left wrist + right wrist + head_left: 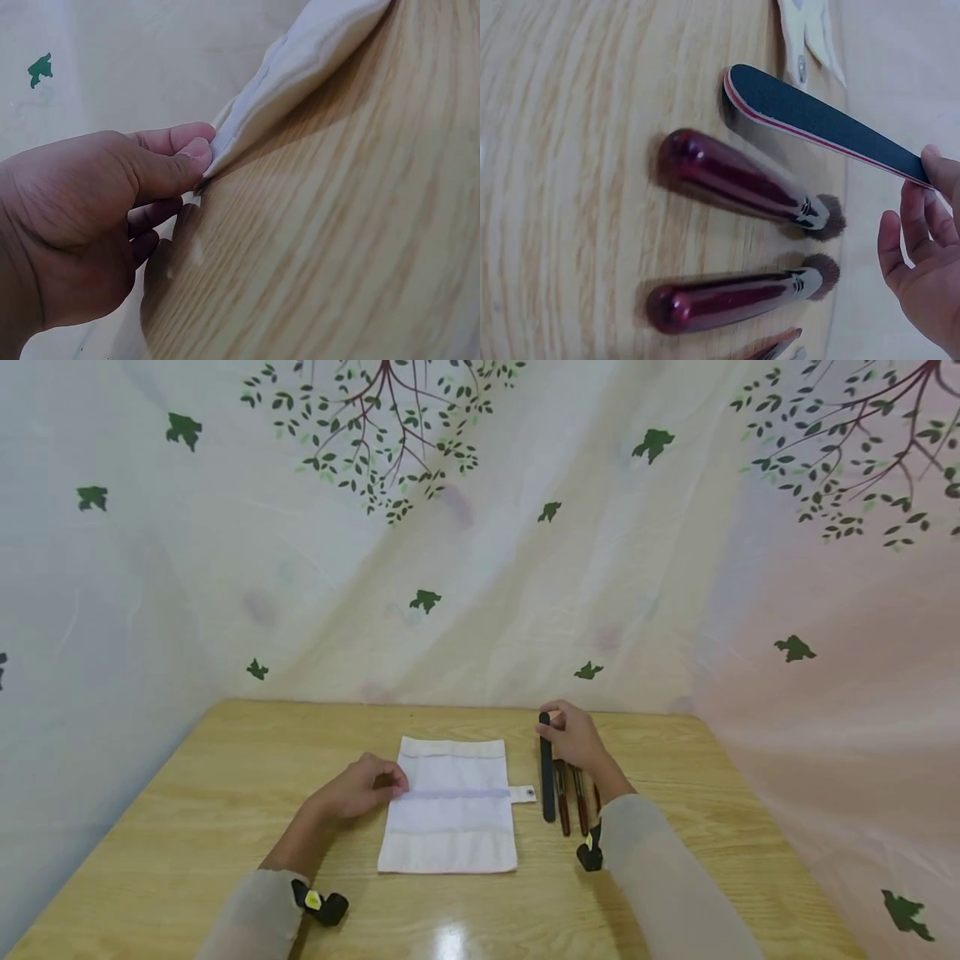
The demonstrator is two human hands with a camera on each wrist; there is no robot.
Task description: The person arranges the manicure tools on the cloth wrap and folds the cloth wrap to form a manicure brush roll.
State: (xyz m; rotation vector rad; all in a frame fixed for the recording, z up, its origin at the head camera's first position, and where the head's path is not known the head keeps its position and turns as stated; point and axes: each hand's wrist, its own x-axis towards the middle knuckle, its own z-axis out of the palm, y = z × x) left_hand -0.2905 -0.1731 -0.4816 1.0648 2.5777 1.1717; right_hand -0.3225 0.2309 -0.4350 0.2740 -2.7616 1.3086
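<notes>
An unfolded white fabric pouch [453, 817] with pocket folds lies flat on the table, its short snap strap [522, 794] pointing right. At its left edge my left hand [360, 787] pinches the cloth between thumb and forefinger; in the left wrist view that edge [255, 112] appears slightly raised. Thumb and fingers of my right hand [576, 739] grip the far end of a black nail file [547, 772]. The right wrist view shows a red stripe along the side of the file [817, 124]. Two makeup brushes [735, 178] with dark red handles lie beside it.
Another slim item [776, 346] lies past the brushes, mostly out of frame in the right wrist view. The wooden table [187, 827] ends at a pale curtain [480, 652] printed with leaves, which hangs behind and on both sides.
</notes>
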